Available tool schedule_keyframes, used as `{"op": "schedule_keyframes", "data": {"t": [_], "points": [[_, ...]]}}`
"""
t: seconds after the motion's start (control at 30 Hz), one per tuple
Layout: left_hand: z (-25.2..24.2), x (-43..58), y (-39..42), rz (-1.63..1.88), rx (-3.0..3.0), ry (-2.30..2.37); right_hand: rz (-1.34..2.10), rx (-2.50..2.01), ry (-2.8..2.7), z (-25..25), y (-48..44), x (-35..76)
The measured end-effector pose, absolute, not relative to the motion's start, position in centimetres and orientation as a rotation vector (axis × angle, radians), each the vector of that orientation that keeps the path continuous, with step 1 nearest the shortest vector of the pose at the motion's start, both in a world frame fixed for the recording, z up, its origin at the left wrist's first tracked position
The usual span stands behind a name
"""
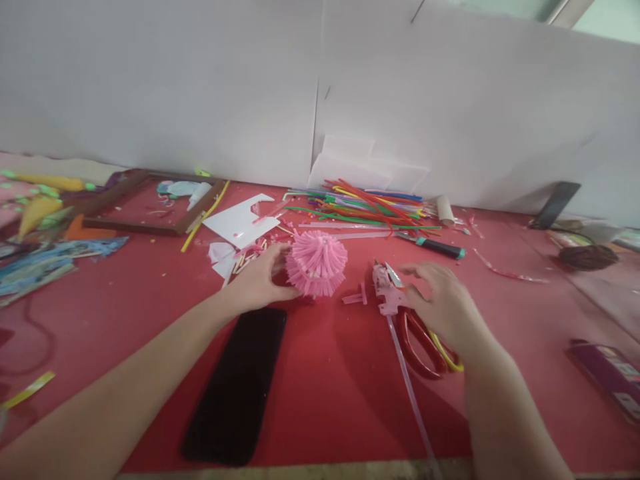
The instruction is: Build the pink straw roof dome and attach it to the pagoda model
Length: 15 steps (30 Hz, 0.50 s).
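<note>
My left hand [266,280] curls its thumb and fingers round the left side of a pink pipe-cleaner ball [318,261], which has loops on top and a fringe of cut ends below. At the right, my right hand [443,300] has its thumb and fingers apart, right beside a pink glue gun [387,290] that lies on the red table [320,400]. From the glue gun a clear glue stick [411,393] runs toward the table's front edge. Scissors [423,350] with red handles lie partly under my right hand, next to a yellow handle [445,350].
A black phone [237,387] lies by my left forearm. Coloured pipe cleaners [370,203], a utility knife [437,247], a cardboard tube [445,210] and white paper scraps [240,223] lie farther back. A brown frame [145,230] is at the left, a purple phone [607,373] at the right.
</note>
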<state>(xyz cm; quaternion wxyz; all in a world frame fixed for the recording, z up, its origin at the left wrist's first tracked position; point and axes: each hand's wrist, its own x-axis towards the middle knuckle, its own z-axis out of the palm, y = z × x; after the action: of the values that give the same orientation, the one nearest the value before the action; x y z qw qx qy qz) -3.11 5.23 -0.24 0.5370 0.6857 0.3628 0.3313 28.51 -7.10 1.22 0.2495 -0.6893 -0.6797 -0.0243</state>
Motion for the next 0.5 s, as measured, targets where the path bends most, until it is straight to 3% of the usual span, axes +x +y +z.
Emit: {"op": "schedule_keyframes", "data": {"t": [0.23,0.5], "points": [[-0.3,-2.6,4.7,0.713,1.720,0.784,0.165,-2.205,-1.946,-0.7,-9.3,30.1],[-0.8,-2.7,4.7,0.701,1.781,0.767,-0.168,-2.046,-1.802,-2.0,-9.3,35.0]]}}
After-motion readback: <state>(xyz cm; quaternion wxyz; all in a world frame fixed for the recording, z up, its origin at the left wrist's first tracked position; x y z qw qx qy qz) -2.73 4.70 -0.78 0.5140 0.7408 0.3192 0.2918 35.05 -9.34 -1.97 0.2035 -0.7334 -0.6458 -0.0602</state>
